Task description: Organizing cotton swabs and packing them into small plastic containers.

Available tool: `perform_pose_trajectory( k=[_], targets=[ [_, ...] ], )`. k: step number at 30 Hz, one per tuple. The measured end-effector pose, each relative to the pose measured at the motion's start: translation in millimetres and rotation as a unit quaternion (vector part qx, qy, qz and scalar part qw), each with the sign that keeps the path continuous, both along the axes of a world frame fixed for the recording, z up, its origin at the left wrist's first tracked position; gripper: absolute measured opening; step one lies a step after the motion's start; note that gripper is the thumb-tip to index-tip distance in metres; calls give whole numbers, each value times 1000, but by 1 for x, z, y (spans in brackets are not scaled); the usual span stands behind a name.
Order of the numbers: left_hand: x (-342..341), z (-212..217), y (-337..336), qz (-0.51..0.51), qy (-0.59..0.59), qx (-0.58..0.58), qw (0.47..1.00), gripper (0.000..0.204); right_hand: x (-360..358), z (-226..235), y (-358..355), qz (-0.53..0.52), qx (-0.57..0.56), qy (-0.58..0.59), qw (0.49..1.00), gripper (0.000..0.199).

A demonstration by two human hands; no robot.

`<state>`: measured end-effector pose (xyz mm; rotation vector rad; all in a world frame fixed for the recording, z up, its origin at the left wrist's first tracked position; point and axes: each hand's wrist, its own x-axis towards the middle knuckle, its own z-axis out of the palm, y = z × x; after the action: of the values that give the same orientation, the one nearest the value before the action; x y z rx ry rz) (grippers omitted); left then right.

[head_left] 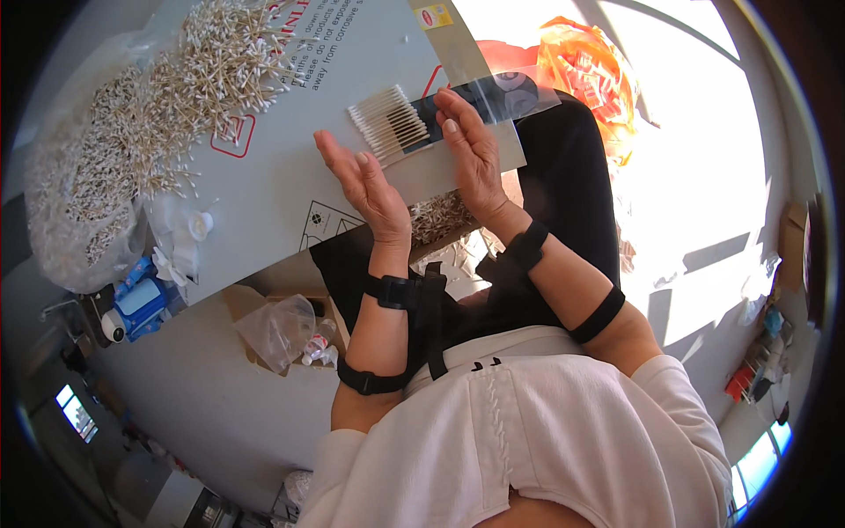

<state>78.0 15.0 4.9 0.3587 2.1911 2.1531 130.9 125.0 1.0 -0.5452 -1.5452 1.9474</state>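
Note:
A row of cotton swabs (378,119) lies side by side on the grey board tabletop (273,189), between my two hands. My left hand (371,189) is open at the row's near left, its fingers stretched out and thumb beside them. At the row's right end is my right hand (478,158), also open, palm turned inward and fingers extended. Neither hand holds anything; whether the fingertips touch the swabs I cannot tell. A clear plastic sleeve with dark print (519,93) lies at the row's right, partly behind my right hand.
A large heap of loose cotton swabs (220,66) spreads over the far left, spilling from a clear bag (66,255). A blue and white bottle (141,308) stands beyond the table's left edge. Below are a box of swabs (440,216) and an open carton (255,352). An orange bag (576,53) sits right.

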Motion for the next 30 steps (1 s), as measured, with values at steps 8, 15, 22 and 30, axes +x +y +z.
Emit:
perform_pose_trajectory(
  k=[8, 15, 22, 30],
  targets=[
    [-6, 1, 22, 26, -43, 86, 995, 71, -15, -7, -6, -8, 8, 21, 1000, 32],
    [-14, 6, -27, -39, 164, -187, 968, 58, 8, 5, 36, 84, 140, -115, 980, 30],
    [-16, 6, -21, -73, 295, -349, 887, 55, 8, 2, 36, 78, 319, -131, 935, 24],
    [-9, 10, -14, -116, 315, -451, 827, 71, 7, 1, 35, 62, 371, -129, 918, 21]
  ],
)
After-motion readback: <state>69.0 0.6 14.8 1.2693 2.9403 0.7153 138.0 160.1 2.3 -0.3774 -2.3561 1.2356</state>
